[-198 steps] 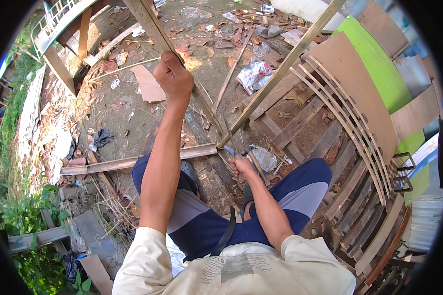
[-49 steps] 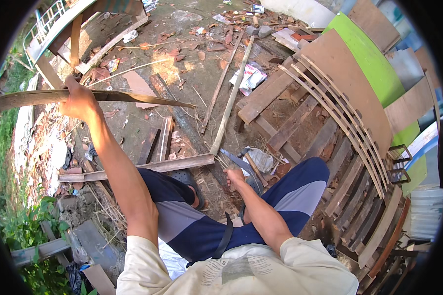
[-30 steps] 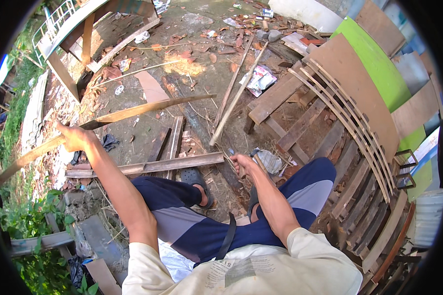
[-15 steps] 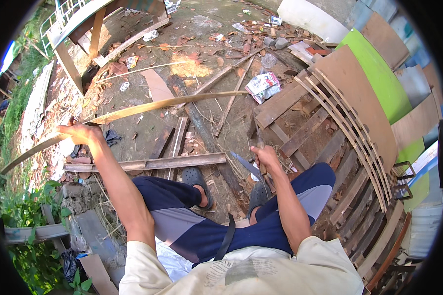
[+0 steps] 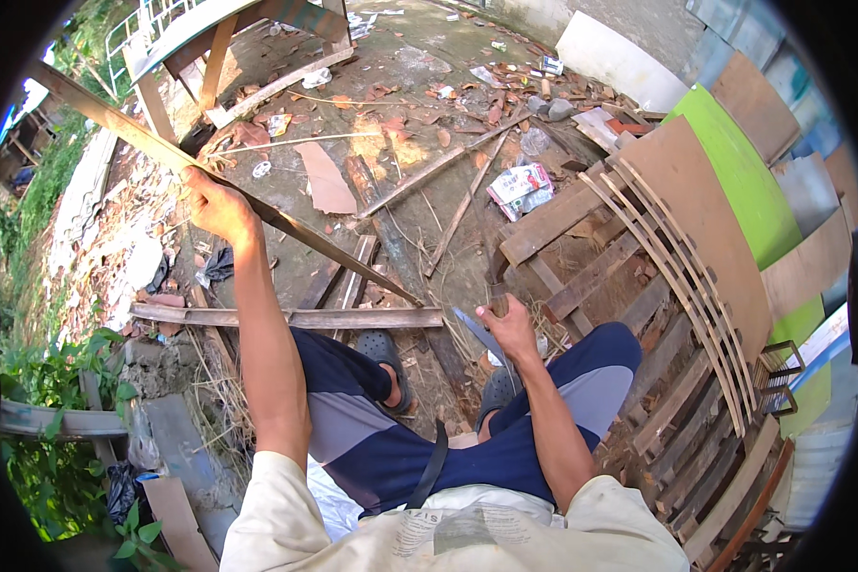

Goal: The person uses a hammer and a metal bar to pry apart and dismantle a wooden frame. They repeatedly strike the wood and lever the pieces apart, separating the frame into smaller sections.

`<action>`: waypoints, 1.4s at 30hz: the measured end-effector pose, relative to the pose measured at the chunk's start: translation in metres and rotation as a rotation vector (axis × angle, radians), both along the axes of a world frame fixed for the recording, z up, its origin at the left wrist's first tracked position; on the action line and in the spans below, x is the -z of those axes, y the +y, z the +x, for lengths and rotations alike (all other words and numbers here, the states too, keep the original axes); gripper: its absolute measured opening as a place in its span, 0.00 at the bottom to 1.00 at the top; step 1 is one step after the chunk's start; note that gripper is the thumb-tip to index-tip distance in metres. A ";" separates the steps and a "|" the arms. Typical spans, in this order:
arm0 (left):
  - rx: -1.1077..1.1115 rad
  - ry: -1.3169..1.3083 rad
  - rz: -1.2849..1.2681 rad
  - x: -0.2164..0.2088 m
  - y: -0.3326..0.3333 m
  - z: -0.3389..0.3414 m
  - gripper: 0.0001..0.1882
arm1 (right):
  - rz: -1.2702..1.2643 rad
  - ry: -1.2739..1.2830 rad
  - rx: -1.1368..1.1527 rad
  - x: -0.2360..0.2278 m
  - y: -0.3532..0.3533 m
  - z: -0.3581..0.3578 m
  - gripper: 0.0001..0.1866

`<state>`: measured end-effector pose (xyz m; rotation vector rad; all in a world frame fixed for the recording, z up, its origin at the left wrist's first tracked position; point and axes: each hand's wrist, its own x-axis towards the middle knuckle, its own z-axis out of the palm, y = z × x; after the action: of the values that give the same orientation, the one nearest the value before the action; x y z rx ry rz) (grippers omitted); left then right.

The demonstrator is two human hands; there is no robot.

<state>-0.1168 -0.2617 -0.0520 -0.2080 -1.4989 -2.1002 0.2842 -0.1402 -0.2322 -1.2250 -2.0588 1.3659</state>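
My left hand (image 5: 221,208) is closed around a long, thin wooden strip (image 5: 300,234), stretched out to the left. The strip slants from the upper left down toward the middle, its lower end near a grooved brown batten (image 5: 353,317) that lies across in front of my feet. Near my right knee, my right hand (image 5: 512,329) is closed on a knife with a grey-blue blade (image 5: 477,332). The blade points up and left, apart from the strip; my fingers partly hide the handle.
Right of me lies a rack of wooden slats (image 5: 582,281), with thin curved strips (image 5: 672,276) and a brown board (image 5: 710,210) beyond. Loose timber (image 5: 448,172) and a colourful plastic packet (image 5: 521,189) lie ahead. A wooden table (image 5: 224,57) stands far left; plants (image 5: 57,381) grow near left.
The strip has swung round: its left end has risen to the far left and its other end has dropped toward my feet. My left hand moved up and right; my right hand barely moved.
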 end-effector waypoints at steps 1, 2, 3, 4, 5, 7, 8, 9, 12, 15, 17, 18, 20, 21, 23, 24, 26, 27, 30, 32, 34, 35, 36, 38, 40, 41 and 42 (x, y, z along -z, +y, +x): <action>0.031 0.043 0.011 -0.003 0.001 0.004 0.30 | 0.020 0.023 -0.020 0.003 -0.004 -0.006 0.17; 0.062 0.084 0.021 -0.009 0.003 0.012 0.30 | 0.039 0.045 -0.041 0.002 -0.009 -0.014 0.19; 0.073 0.108 -0.001 -0.019 0.003 0.023 0.28 | 0.004 -0.017 -0.063 -0.002 -0.013 -0.021 0.20; 0.108 0.106 0.015 -0.024 0.002 0.025 0.28 | 0.028 0.005 -0.072 -0.002 -0.016 -0.026 0.20; 0.125 0.095 0.020 -0.033 -0.002 0.031 0.28 | 0.052 0.032 -0.087 0.000 -0.021 -0.033 0.21; 0.201 0.096 0.064 -0.054 -0.002 0.047 0.28 | 0.068 0.050 -0.103 -0.010 -0.027 -0.045 0.21; 0.217 0.075 0.080 -0.064 -0.002 0.056 0.28 | 0.049 0.105 -0.114 -0.011 -0.030 -0.051 0.21; 0.252 0.050 0.071 -0.067 -0.001 0.057 0.28 | 0.029 0.160 -0.124 -0.010 -0.033 -0.056 0.22; 0.423 -0.004 0.196 -0.083 0.014 0.069 0.27 | -0.031 0.300 -0.140 -0.002 -0.040 -0.070 0.20; 0.405 -0.059 0.164 -0.090 0.026 0.062 0.27 | -0.079 0.295 -0.160 -0.005 -0.049 -0.076 0.16; 0.368 -0.058 -0.001 -0.089 0.033 0.055 0.30 | -0.074 0.326 -0.159 -0.003 -0.051 -0.076 0.15; 0.371 -0.031 -0.085 -0.088 0.034 0.052 0.31 | -0.072 0.341 -0.155 -0.001 -0.051 -0.076 0.15; 0.537 -0.124 -0.112 -0.083 0.036 0.051 0.34 | -0.093 0.426 -0.118 0.002 -0.053 -0.077 0.15; 0.619 -0.173 -0.127 -0.080 0.037 0.052 0.36 | -0.106 0.468 -0.099 0.004 -0.053 -0.077 0.15; 0.787 -0.262 -0.108 -0.065 0.037 0.059 0.38 | -0.125 0.566 -0.046 0.007 -0.052 -0.080 0.15; 0.792 -0.252 -0.177 -0.039 0.034 0.065 0.38 | -0.134 0.614 -0.016 0.008 -0.051 -0.081 0.15; 0.797 -0.337 -0.434 0.026 0.024 0.097 0.36 | -0.118 0.623 0.023 0.005 -0.048 -0.083 0.15; 0.854 -0.394 -0.515 0.067 0.016 0.114 0.35 | -0.109 0.626 0.044 0.003 -0.045 -0.084 0.15; 0.982 -0.586 -0.711 0.175 -0.015 0.187 0.39 | -0.225 0.540 0.111 0.010 -0.042 -0.096 0.15; 1.151 -0.761 -0.738 0.243 -0.032 0.222 0.39 | -0.219 0.520 0.134 0.028 -0.044 -0.104 0.16; 1.064 -0.609 -0.841 0.276 -0.032 0.257 0.34 | -0.214 0.528 0.185 0.051 -0.036 -0.102 0.16; 0.950 -0.455 -0.890 0.278 -0.033 0.273 0.31 | -0.206 0.524 0.202 0.057 -0.035 -0.100 0.16; 0.890 -0.370 -0.882 0.279 -0.034 0.282 0.29 | -0.197 0.520 0.219 0.062 -0.033 -0.100 0.16; 0.852 -0.388 -0.917 0.273 -0.035 0.285 0.27 | -0.159 0.485 0.245 0.066 -0.030 -0.098 0.16; 0.794 -0.401 -0.932 0.267 -0.035 0.285 0.26 | -0.103 0.429 0.248 0.055 -0.032 -0.099 0.16; 0.769 -0.398 -0.930 0.267 -0.033 0.286 0.27 | -0.087 0.376 0.245 0.056 -0.030 -0.099 0.17; 0.745 -0.396 -0.927 0.268 -0.033 0.288 0.27 | -0.079 0.340 0.254 0.057 -0.028 -0.098 0.16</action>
<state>0.1713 -0.2943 -0.3200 -0.8257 -2.9148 -1.7910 0.1867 -0.1679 -0.2896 -1.1478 -1.5761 1.4299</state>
